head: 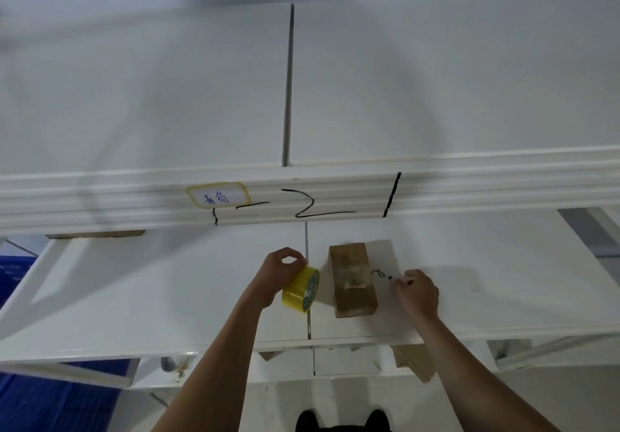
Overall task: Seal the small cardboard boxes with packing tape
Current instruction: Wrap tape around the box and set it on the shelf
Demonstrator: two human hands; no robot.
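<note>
Brown cardboard: we see one small box [353,280] lying on the white shelf [167,297] between our hands, its long axis running away from us, clear tape already on its top. Our left hand [280,275], just left of it, grips a yellow tape roll [301,289]. Our right hand [417,292], slightly farther off, pinches a small dark object [391,277], too small to identify.

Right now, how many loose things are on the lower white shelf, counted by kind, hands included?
Cardboard box: 1
Yellow tape roll, in the left hand's grip: 1
Small dark item, pinched by the right hand, too small to identify: 1
Hands, left hand and right hand: 2
Total: 5
</note>
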